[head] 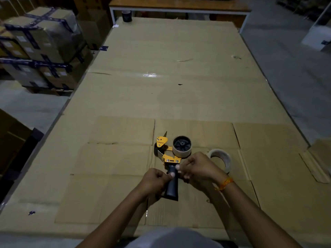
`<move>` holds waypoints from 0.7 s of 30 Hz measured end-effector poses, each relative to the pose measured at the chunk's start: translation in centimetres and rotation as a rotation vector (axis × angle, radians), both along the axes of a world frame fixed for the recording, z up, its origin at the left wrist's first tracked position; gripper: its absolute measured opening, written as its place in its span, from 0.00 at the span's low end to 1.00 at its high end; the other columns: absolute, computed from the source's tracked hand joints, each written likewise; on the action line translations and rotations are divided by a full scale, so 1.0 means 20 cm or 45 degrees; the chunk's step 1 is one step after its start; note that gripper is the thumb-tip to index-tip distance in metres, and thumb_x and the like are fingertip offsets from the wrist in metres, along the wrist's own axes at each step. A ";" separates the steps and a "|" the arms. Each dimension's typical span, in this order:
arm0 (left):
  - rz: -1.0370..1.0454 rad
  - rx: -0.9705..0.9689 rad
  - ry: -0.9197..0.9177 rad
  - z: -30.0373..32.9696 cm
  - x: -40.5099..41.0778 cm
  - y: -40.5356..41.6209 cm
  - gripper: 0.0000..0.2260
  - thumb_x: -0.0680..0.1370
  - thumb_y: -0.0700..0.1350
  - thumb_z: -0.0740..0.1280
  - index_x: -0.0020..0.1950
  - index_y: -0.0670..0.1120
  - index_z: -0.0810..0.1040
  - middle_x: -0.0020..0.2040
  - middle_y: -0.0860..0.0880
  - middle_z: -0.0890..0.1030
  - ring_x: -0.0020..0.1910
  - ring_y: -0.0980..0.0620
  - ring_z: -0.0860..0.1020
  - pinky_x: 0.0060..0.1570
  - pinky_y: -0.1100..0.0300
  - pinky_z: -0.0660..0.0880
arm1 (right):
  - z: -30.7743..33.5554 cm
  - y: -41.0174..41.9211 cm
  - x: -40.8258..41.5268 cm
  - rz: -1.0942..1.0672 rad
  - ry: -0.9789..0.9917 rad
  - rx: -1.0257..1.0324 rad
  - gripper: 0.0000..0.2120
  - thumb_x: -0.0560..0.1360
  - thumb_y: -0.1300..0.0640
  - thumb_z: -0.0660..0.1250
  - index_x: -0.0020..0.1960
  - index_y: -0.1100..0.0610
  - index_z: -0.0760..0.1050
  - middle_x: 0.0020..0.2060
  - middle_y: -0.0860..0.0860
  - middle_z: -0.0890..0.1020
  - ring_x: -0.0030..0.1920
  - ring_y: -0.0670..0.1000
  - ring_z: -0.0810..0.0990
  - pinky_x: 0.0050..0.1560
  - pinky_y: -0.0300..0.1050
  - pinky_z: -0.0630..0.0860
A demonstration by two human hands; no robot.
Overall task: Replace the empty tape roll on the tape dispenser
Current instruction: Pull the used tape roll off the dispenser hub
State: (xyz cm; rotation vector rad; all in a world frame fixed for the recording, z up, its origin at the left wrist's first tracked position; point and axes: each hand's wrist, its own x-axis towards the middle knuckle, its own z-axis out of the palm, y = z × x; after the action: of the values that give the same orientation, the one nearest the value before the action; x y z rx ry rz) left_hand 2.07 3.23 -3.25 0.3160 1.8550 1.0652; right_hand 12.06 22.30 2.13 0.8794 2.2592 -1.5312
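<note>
Gripped at its black handle: dispenser (169,158), lying flat on cardboard (125,97). Left hand (156,179) pinches handle's left side; right hand (197,167) curls against its right, likely steadying it. Spent core (182,146) sits on hub. Fresh roll (223,159) lies just right, within reach.

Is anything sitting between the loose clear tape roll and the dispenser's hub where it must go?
Yes: a nearly spent tan core occupies the black hub of the yellow-and-black tape dispenser. The clear tape roll lies right of it.

Dim storeroom, cardboard-covered table (161,97)
</note>
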 end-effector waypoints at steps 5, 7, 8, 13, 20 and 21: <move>-0.011 0.025 -0.022 0.00 0.01 0.00 0.26 0.82 0.53 0.72 0.45 0.27 0.80 0.36 0.36 0.79 0.33 0.43 0.79 0.32 0.58 0.77 | 0.04 0.18 -0.10 -0.392 -0.033 0.107 0.18 0.81 0.49 0.73 0.45 0.65 0.85 0.38 0.60 0.89 0.39 0.56 0.89 0.49 0.56 0.87; -0.045 0.004 -0.012 0.00 -0.01 0.00 0.27 0.82 0.54 0.72 0.50 0.25 0.80 0.38 0.35 0.81 0.31 0.46 0.81 0.30 0.60 0.78 | 0.01 0.24 -0.17 -0.422 -0.101 0.243 0.19 0.79 0.47 0.75 0.44 0.65 0.86 0.38 0.58 0.89 0.43 0.57 0.89 0.53 0.57 0.85; -0.068 -0.005 -0.004 0.01 -0.01 0.00 0.27 0.82 0.55 0.72 0.51 0.27 0.81 0.38 0.34 0.82 0.30 0.48 0.81 0.30 0.60 0.78 | 0.00 0.26 -0.20 -0.405 -0.150 0.280 0.19 0.79 0.47 0.75 0.45 0.64 0.86 0.40 0.59 0.89 0.46 0.58 0.89 0.54 0.57 0.84; -0.141 -0.008 0.071 -0.01 -0.04 -0.01 0.27 0.81 0.58 0.71 0.50 0.30 0.83 0.42 0.32 0.86 0.32 0.50 0.83 0.35 0.61 0.79 | -0.05 0.31 -0.31 -0.404 -0.279 0.015 0.12 0.77 0.60 0.77 0.51 0.69 0.81 0.44 0.63 0.88 0.39 0.57 0.87 0.36 0.49 0.87; -0.153 0.032 0.210 -0.01 -0.02 -0.02 0.25 0.80 0.58 0.72 0.49 0.34 0.82 0.43 0.36 0.87 0.37 0.45 0.86 0.45 0.48 0.83 | -0.14 0.33 -0.40 -0.503 -0.372 -0.034 0.16 0.71 0.63 0.82 0.49 0.64 0.76 0.50 0.63 0.86 0.49 0.62 0.89 0.49 0.60 0.88; -0.145 0.037 0.221 -0.01 -0.01 -0.02 0.24 0.80 0.57 0.72 0.49 0.34 0.82 0.42 0.37 0.87 0.40 0.42 0.87 0.46 0.46 0.84 | -0.17 0.33 -0.41 -0.508 -0.374 -0.007 0.18 0.68 0.62 0.84 0.48 0.64 0.77 0.50 0.63 0.87 0.49 0.62 0.89 0.49 0.61 0.88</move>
State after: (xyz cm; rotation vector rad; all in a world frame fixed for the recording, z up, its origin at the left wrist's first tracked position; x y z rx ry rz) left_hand 1.88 2.86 -3.50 0.5397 1.9502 1.0140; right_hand 3.88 29.00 -1.18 1.5153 1.9483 -1.4364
